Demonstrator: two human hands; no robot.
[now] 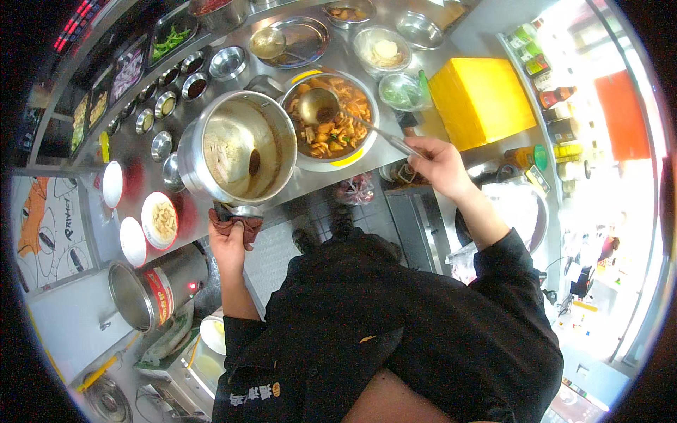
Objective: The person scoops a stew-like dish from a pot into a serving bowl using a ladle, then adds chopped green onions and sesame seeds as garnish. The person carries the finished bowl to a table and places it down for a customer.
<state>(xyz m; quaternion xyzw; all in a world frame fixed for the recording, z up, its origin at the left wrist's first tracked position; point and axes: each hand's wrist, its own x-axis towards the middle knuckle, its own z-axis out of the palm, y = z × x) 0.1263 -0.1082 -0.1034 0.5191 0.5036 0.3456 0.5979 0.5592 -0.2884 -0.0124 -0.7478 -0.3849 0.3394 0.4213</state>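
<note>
My left hand [230, 242] grips the handle of a metal pot through a folded brown cloth [248, 228]. The pot [227, 153] is tilted, and its inside shows brown stains with a little dark liquid. In my right hand [436, 165] is the long handle of a metal ladle [318, 106]. The ladle's bowl rests over a wide basin [365, 153] filled with a brown stew of chunks in sauce [338, 132]. The pot's rim overlaps the left side of the basin in view, and I cannot tell whether they touch.
A yellow box [481, 103] stands right of the basin. Behind it are a ladle on an oval tray [312, 39] and a bowl under plastic wrap [382, 50]. Small sauce cups [194, 86] line the left. Red-rimmed bowls [159, 219] sit near the counter's left end.
</note>
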